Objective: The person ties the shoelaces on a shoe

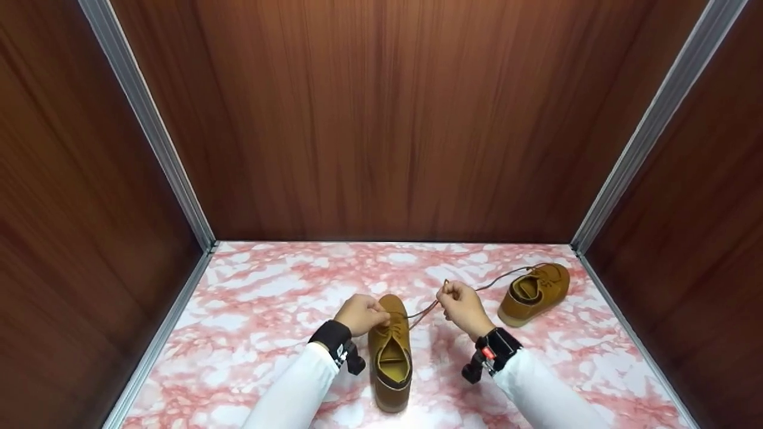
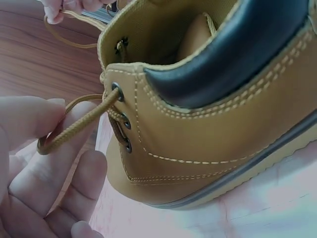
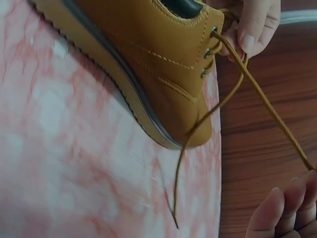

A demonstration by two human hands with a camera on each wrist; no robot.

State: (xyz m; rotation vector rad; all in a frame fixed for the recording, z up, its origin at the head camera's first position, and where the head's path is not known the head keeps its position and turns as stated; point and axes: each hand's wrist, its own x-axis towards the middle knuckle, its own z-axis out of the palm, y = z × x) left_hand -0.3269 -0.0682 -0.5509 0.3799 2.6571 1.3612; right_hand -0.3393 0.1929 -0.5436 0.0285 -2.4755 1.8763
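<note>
Tan leather lace-up shoe (image 2: 198, 134) points toe-away. Left hand (image 1: 362, 314), nearer, pinches its brown cord lace (image 3: 267, 102) loop; right hand (image 1: 465, 307), right of shoe, grips lace.

A reddish-brown back wall (image 1: 381, 119) with upright wood grain stands between a darker left wall (image 1: 77, 208) and right wall (image 1: 709, 226), grey metal strips (image 1: 146, 110) lining the corners. The bench (image 1: 268, 268) is marbled pink and white.
</note>
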